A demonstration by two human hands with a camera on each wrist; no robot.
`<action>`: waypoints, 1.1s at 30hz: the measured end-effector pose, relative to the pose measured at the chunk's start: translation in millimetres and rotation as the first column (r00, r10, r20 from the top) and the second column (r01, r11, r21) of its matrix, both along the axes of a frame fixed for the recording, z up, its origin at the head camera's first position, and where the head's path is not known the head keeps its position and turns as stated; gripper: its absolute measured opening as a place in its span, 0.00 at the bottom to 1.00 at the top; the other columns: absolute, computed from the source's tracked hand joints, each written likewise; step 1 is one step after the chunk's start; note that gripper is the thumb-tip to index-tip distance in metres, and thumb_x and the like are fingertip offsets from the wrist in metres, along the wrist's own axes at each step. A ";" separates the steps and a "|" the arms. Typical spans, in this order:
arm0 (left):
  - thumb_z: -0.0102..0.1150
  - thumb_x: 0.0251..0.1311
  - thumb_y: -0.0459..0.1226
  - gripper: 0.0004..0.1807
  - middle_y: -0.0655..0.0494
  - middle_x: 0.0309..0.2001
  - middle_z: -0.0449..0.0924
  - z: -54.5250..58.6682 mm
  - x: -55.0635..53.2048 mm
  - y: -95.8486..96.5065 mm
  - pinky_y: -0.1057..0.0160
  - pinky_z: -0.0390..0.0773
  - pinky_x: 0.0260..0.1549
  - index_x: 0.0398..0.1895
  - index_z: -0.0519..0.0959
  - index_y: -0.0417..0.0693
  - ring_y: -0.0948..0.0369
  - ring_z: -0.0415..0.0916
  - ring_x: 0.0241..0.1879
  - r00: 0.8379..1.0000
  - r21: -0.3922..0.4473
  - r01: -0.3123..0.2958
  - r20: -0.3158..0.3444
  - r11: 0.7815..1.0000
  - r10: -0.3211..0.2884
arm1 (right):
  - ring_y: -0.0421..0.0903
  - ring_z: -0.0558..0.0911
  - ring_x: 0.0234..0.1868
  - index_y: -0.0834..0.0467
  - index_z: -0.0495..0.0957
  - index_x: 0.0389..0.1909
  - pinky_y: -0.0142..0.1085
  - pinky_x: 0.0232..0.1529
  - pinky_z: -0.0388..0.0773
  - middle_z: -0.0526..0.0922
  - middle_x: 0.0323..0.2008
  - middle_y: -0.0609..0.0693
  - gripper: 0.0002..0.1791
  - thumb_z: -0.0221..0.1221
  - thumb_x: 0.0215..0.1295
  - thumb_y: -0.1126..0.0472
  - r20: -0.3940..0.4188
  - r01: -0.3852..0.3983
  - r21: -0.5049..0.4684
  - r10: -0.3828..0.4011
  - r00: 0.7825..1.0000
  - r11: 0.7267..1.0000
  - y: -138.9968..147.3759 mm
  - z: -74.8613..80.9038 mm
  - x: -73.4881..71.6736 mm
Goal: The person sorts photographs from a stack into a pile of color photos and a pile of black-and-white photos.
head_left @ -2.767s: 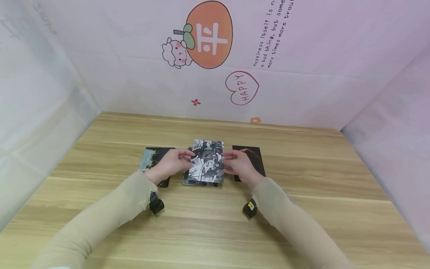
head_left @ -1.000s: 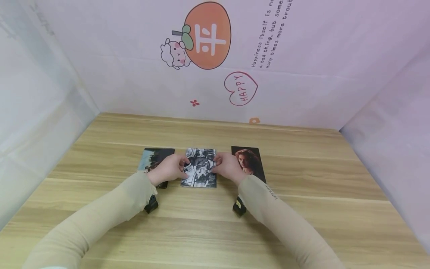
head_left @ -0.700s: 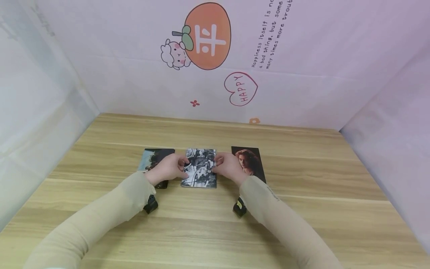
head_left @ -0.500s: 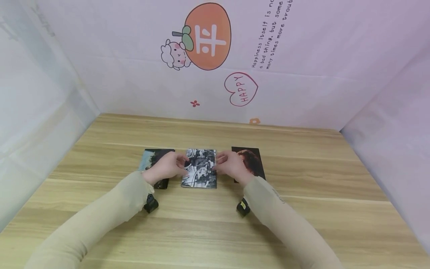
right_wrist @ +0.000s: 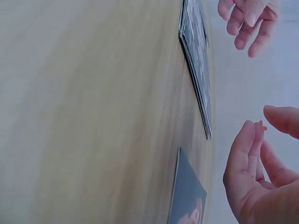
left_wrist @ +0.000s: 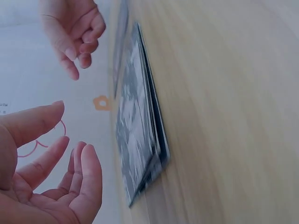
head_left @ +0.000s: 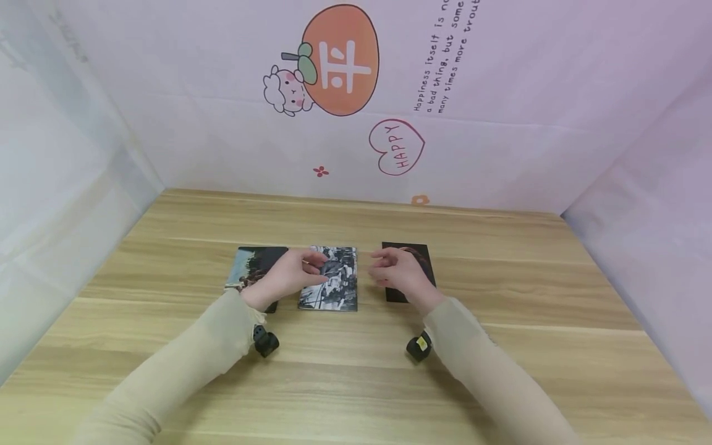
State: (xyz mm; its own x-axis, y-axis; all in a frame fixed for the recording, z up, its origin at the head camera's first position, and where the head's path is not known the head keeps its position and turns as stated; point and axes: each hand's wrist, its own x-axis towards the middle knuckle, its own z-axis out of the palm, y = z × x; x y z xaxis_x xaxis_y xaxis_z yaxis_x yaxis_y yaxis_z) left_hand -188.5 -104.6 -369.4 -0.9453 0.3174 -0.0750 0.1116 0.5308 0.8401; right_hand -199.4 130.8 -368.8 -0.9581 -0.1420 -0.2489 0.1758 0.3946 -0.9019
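Several stacked picture cards (head_left: 343, 290), the top one a black-and-white picture, lie flat in the middle of the table. My left hand (head_left: 289, 272) hovers over the stack's left edge, fingers loosely bent and holding nothing. In the left wrist view the layers of the stack (left_wrist: 135, 121) spread slightly apart at one corner. To the right, my right hand (head_left: 405, 272) is raised over a dark picture card (head_left: 394, 295) and covers most of it; its fingers are relaxed, with nothing between them. A card with blue sky and dark shapes (head_left: 243, 266) lies on the left, partly behind my left hand.
The wood-grain table (head_left: 345, 383) reaches back to a white printed cloth wall (head_left: 222, 136). Similar cloth hangs at both sides. Small black cameras (head_left: 266, 343) sit on both wrists, just above the tabletop.
Earlier both hands brought a black-and-white card down onto the middle stack and held its sides. Now they have let go and risen, the right hand moving right; the stack stays put.
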 end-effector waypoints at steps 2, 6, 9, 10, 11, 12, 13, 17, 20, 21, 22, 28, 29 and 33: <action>0.64 0.56 0.32 0.23 0.43 0.54 0.77 -1.2 0.9 3.5 0.59 0.80 0.43 0.56 0.74 0.37 0.54 0.77 0.45 1.000 0.016 0.003 0.000 1.000 -0.003 | 0.46 0.80 0.42 0.61 0.72 0.58 0.40 0.47 0.81 0.76 0.43 0.55 0.22 0.61 0.61 0.66 -0.001 0.005 -0.004 -0.005 1.000 1.000 4.0 -1.4 0.9; 0.64 0.57 0.33 0.22 0.44 0.55 0.76 -4.6 1.7 11.3 0.59 0.80 0.45 0.56 0.75 0.39 0.54 0.77 0.47 1.000 0.031 0.005 0.001 1.000 -0.005 | 0.45 0.79 0.42 0.63 0.72 0.57 0.40 0.48 0.81 0.76 0.41 0.53 0.22 0.61 0.61 0.67 0.005 0.013 -0.034 -0.013 1.000 0.999 13.1 -4.1 3.2; 0.63 0.57 0.33 0.22 0.44 0.54 0.77 -7.0 2.4 19.0 0.59 0.80 0.45 0.55 0.75 0.39 0.53 0.77 0.47 1.000 0.044 0.000 0.003 0.999 0.000 | 0.43 0.78 0.40 0.64 0.72 0.56 0.40 0.47 0.81 0.75 0.39 0.51 0.21 0.60 0.61 0.68 0.008 0.019 -0.058 -0.019 1.000 0.998 21.0 -5.5 4.7; 0.64 0.56 0.33 0.22 0.44 0.54 0.77 -7.3 2.7 21.8 0.58 0.80 0.45 0.55 0.75 0.39 0.53 0.78 0.47 1.000 0.048 -0.002 0.005 0.999 0.002 | 0.42 0.78 0.40 0.64 0.72 0.56 0.39 0.47 0.82 0.75 0.39 0.51 0.21 0.60 0.61 0.68 0.001 0.016 -0.055 -0.016 1.000 0.998 23.7 -5.8 5.1; 0.64 0.56 0.33 0.21 0.44 0.53 0.77 -7.8 2.9 24.7 0.59 0.80 0.45 0.54 0.75 0.39 0.53 0.78 0.47 1.000 0.051 0.000 0.002 0.999 0.000 | 0.41 0.78 0.39 0.65 0.72 0.56 0.38 0.46 0.82 0.76 0.39 0.51 0.21 0.60 0.61 0.67 -0.007 0.013 -0.048 -0.014 1.000 0.999 26.5 -6.1 5.5; 0.64 0.56 0.33 0.21 0.44 0.52 0.78 -8.0 3.2 27.6 0.59 0.80 0.45 0.54 0.76 0.39 0.53 0.78 0.47 1.000 0.057 0.002 0.000 0.998 -0.002 | 0.40 0.78 0.39 0.65 0.71 0.56 0.37 0.45 0.82 0.76 0.40 0.51 0.21 0.60 0.62 0.67 -0.014 0.007 -0.043 -0.007 1.000 0.999 29.3 -6.2 6.0; 0.64 0.56 0.33 0.21 0.44 0.52 0.78 -8.1 3.6 30.7 0.59 0.80 0.45 0.54 0.76 0.39 0.54 0.78 0.46 1.000 0.062 0.008 -0.006 0.998 -0.008 | 0.40 0.78 0.39 0.66 0.71 0.56 0.36 0.44 0.82 0.76 0.41 0.52 0.21 0.60 0.62 0.67 -0.017 0.004 -0.045 -0.005 1.000 0.999 31.9 -6.1 6.5; 0.64 0.56 0.32 0.21 0.43 0.51 0.78 -7.5 5.2 42.1 0.60 0.80 0.44 0.54 0.76 0.38 0.55 0.79 0.45 1.000 0.097 0.028 -0.007 0.995 -0.028 | 0.40 0.79 0.37 0.70 0.68 0.58 0.33 0.40 0.82 0.76 0.43 0.55 0.23 0.58 0.62 0.69 -0.023 -0.016 -0.074 0.014 1.000 0.997 42.6 -5.9 8.7; 0.63 0.56 0.31 0.20 0.41 0.51 0.78 -5.6 7.2 50.3 0.59 0.80 0.45 0.53 0.76 0.35 0.53 0.79 0.46 0.999 0.128 0.040 -0.010 0.991 -0.039 | 0.40 0.80 0.36 0.71 0.65 0.59 0.31 0.39 0.81 0.76 0.41 0.54 0.24 0.57 0.62 0.70 -0.009 -0.011 -0.108 0.010 1.000 0.994 50.2 -6.2 10.5; 0.63 0.56 0.30 0.20 0.41 0.51 0.78 -5.1 7.8 52.9 0.59 0.80 0.45 0.53 0.76 0.35 0.52 0.79 0.46 0.999 0.134 0.042 -0.011 0.990 -0.041 | 0.39 0.80 0.36 0.72 0.65 0.59 0.30 0.40 0.81 0.76 0.40 0.53 0.25 0.57 0.62 0.70 -0.002 -0.003 -0.116 0.002 1.000 0.993 52.5 -6.4 11.0; 0.62 0.56 0.30 0.20 0.41 0.50 0.78 -4.4 8.6 55.6 0.59 0.80 0.45 0.53 0.76 0.35 0.52 0.79 0.47 0.999 0.140 0.038 -0.007 0.989 -0.037 | 0.39 0.80 0.36 0.72 0.65 0.59 0.30 0.41 0.81 0.76 0.40 0.53 0.25 0.57 0.62 0.71 -0.001 -0.003 -0.123 0.003 1.000 0.992 55.0 -6.3 11.7; 0.62 0.56 0.30 0.21 0.41 0.52 0.77 -4.9 8.0 68.8 0.61 0.80 0.46 0.54 0.75 0.35 0.50 0.77 0.50 0.999 0.172 0.034 0.026 0.984 -0.039 | 0.38 0.79 0.39 0.72 0.63 0.60 0.34 0.47 0.80 0.75 0.41 0.52 0.24 0.56 0.64 0.69 0.003 0.007 -0.085 -0.006 1.000 0.996 69.6 -3.7 12.5; 0.62 0.56 0.30 0.21 0.41 0.53 0.77 -5.5 7.4 70.7 0.61 0.80 0.46 0.54 0.74 0.35 0.50 0.77 0.50 0.999 0.176 0.034 0.035 0.984 -0.041 | 0.39 0.79 0.40 0.71 0.63 0.60 0.35 0.48 0.80 0.75 0.42 0.52 0.24 0.56 0.65 0.68 0.005 0.009 -0.070 -0.009 1.000 0.998 72.2 -2.9 12.2; 0.61 0.57 0.30 0.20 0.41 0.53 0.76 -7.3 5.8 79.1 0.60 0.80 0.47 0.54 0.74 0.35 0.50 0.77 0.51 0.997 0.190 0.036 0.057 0.981 -0.047 | 0.40 0.79 0.41 0.69 0.62 0.62 0.35 0.49 0.80 0.71 0.49 0.59 0.26 0.55 0.66 0.66 0.003 0.016 0.011 -0.016 1.000 1.000 83.1 2.1 11.6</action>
